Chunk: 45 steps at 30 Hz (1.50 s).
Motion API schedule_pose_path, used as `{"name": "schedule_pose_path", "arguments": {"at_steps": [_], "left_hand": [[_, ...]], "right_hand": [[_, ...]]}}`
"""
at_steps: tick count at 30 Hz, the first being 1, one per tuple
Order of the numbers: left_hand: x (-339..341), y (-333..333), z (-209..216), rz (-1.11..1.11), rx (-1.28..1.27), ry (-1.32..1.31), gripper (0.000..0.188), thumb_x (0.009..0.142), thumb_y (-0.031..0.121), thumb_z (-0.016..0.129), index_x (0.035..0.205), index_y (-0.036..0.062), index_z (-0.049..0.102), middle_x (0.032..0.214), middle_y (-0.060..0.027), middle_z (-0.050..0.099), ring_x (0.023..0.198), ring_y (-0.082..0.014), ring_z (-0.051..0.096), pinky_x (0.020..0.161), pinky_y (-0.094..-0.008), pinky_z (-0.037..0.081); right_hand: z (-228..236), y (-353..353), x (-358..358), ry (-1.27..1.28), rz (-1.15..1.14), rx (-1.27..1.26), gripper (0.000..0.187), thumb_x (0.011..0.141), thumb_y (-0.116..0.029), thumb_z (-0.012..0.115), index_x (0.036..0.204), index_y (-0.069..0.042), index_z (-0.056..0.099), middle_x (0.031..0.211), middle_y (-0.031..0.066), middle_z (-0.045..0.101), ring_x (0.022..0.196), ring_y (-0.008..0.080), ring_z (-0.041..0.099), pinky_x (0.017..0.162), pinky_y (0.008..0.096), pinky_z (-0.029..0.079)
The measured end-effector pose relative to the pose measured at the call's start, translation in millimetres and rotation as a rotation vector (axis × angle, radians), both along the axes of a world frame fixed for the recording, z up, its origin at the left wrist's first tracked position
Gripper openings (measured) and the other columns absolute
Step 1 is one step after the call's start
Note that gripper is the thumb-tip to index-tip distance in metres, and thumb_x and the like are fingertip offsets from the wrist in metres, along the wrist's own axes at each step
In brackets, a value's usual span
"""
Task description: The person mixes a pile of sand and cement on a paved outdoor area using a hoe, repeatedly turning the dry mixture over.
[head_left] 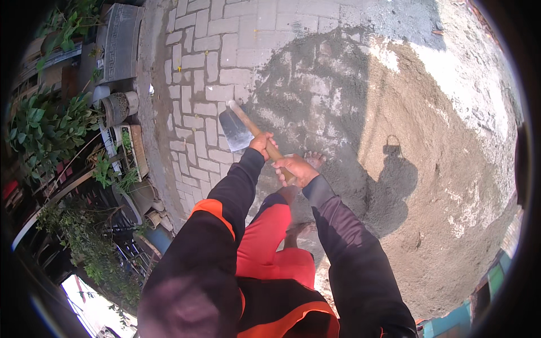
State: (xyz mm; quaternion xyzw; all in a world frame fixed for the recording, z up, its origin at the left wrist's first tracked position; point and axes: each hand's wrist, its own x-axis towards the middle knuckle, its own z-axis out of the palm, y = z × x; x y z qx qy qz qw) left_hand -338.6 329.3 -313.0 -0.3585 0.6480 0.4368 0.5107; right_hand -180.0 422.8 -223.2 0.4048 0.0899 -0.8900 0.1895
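Note:
Both my hands grip the wooden handle of a hoe (235, 130), which slants across in front of me. My left hand (261, 145) is closed round the middle of the handle, nearer the blade. Lower down, my right hand (297, 170) is wrapped round the handle close to its end. The broad metal blade hangs at the far end, over or on the paving; I cannot tell whether it touches. Right of the blade spreads damp grey sand or mortar mix (304, 84), thin in patches over the bricks. My bare foot (314, 159) shows just beyond my right hand.
A large mound of brown sand (451, 225) rises on the right, with my shadow on it. Brick paving (194, 107) runs up the left side. Along the left edge stand a grey rectangular planter (119, 45), a round pot (115, 109), leafy plants (36, 121) and piled odds and ends.

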Motion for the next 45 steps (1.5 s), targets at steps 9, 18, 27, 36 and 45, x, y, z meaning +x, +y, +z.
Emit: {"name": "schedule_pose_path", "arguments": {"at_steps": [9, 18, 27, 36, 45], "left_hand": [[155, 97, 48, -0.272, 0.278, -0.231, 0.012, 0.082, 0.014, 0.067, 0.079, 0.0079, 0.058, 0.065, -0.0009, 0.053, 0.051, -0.0147, 0.052, 0.047, -0.0332, 0.048], [111, 144, 88, -0.271, 0.262, 0.166, 0.022, 0.08, 0.014, 0.069, 0.085, 0.0022, 0.052, 0.064, -0.005, 0.052, 0.047, -0.016, 0.053, 0.039, -0.0324, 0.044], [-26, 201, 6, -0.522, -0.015, 0.377, 0.017, 0.076, 0.005, 0.063, 0.086, -0.0062, 0.055, 0.067, -0.0118, 0.055, 0.05, -0.0217, 0.057, 0.042, -0.0372, 0.048], [133, 203, 38, -0.576, 0.282, 0.255, 0.017, 0.075, 0.007, 0.065, 0.08, -0.0049, 0.053, 0.062, -0.0099, 0.054, 0.044, -0.0195, 0.054, 0.037, -0.0364, 0.045], [61, 289, 46, -0.763, 0.235, 0.396, 0.02, 0.077, 0.008, 0.067, 0.083, -0.006, 0.054, 0.069, -0.0112, 0.056, 0.051, -0.0212, 0.058, 0.042, -0.0371, 0.047]], "right_hand": [[76, 14, 124, -0.212, -0.18, 0.259, 0.032, 0.082, -0.004, 0.065, 0.109, -0.002, 0.047, 0.071, 0.0038, 0.056, 0.052, 0.0141, 0.055, 0.045, 0.0303, 0.046], [72, 48, 92, 0.028, -0.375, 0.05, 0.038, 0.08, -0.001, 0.064, 0.113, -0.006, 0.047, 0.074, 0.003, 0.054, 0.056, 0.013, 0.056, 0.049, 0.0293, 0.049], [-24, 106, -26, 0.02, -0.233, 0.178, 0.019, 0.086, -0.007, 0.064, 0.099, -0.004, 0.051, 0.076, 0.0023, 0.052, 0.06, 0.0137, 0.055, 0.052, 0.0312, 0.05], [42, 76, 93, -0.213, -0.368, 0.288, 0.035, 0.084, -0.003, 0.061, 0.115, -0.006, 0.044, 0.076, 0.0035, 0.054, 0.054, 0.0132, 0.054, 0.046, 0.0323, 0.05], [5, 149, 32, 0.107, -0.64, 0.224, 0.014, 0.084, -0.007, 0.062, 0.092, -0.005, 0.051, 0.072, 0.002, 0.051, 0.056, 0.0145, 0.054, 0.05, 0.0329, 0.048]]}}
